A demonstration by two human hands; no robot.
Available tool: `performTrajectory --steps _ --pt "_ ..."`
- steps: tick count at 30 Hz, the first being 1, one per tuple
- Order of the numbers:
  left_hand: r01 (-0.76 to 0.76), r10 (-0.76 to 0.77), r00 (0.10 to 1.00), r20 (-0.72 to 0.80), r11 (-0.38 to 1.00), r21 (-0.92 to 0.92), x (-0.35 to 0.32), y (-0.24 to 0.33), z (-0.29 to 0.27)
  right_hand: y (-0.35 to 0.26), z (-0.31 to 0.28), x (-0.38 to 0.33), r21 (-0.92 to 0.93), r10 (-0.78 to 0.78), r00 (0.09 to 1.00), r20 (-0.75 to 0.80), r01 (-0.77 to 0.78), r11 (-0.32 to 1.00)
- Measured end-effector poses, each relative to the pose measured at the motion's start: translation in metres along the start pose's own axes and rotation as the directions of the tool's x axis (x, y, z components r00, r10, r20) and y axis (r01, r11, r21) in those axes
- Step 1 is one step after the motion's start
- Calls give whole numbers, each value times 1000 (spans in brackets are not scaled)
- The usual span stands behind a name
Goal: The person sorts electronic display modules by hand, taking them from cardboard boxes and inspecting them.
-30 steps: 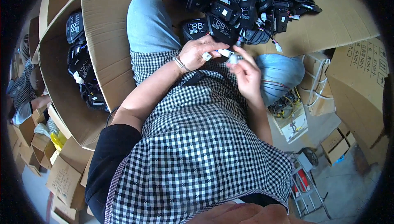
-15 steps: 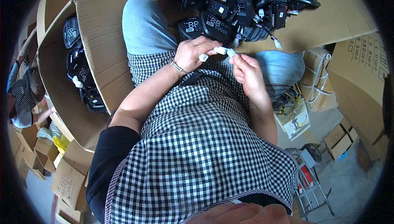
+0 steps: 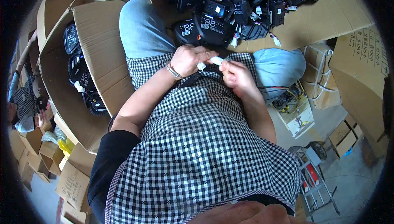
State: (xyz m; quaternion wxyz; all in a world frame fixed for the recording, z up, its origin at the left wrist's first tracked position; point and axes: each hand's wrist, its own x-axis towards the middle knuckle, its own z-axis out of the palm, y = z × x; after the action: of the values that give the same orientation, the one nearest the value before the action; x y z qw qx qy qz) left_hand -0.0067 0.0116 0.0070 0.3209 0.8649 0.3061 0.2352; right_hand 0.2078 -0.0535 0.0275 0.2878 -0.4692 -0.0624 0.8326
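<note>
Above my lap, my left hand (image 3: 188, 61) is closed, thumb and fingers pinching a white plug connector (image 3: 216, 60). From the other side my right hand (image 3: 238, 74) grips the right end of the white connectors, its fingers curled. The two white pieces meet end to end between my fingertips; whether they are fully pushed together I cannot make out. A second white plug (image 3: 201, 66) pokes out below my left fingers. Just beyond my hands lies a black digital display unit (image 3: 213, 30), part of a heap of similar units (image 3: 242, 6) with short wires and white plugs.
The heap rests on a cardboard sheet (image 3: 328, 14). At left, an open carton (image 3: 100, 55) holds more display units (image 3: 80, 70). Right of my knee are a tray of wires (image 3: 295, 115) and a metal stepladder (image 3: 314, 179). Another person (image 3: 26, 96) works at far left.
Both hands have shifted slightly left, the right one more. The white connectors, angled to each other before, now sit closer and straighter in line. The person at far left has moved an arm.
</note>
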Motion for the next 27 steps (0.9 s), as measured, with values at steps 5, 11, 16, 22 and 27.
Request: performTrajectory --steps 5,11,16,22,27 --pt "44 -101 901 422 989 144 -13 -2 7 33 -1 20 -428 -54 997 -55 25 903" --pt "262 -299 931 208 947 188 -5 3 5 -5 -6 22 -886 -595 770 -232 85 455" --pt "248 -267 960 86 950 189 -3 0 8 -44 -8 51 -980 -675 716 -179 -188 60" --pt "233 -248 964 94 961 147 -3 0 10 -51 9 67 -878 -446 764 -466 -460 131" --pt "243 -252 966 59 961 130 0 -2 17 -35 -14 66 -924 -564 746 -353 -374 83"
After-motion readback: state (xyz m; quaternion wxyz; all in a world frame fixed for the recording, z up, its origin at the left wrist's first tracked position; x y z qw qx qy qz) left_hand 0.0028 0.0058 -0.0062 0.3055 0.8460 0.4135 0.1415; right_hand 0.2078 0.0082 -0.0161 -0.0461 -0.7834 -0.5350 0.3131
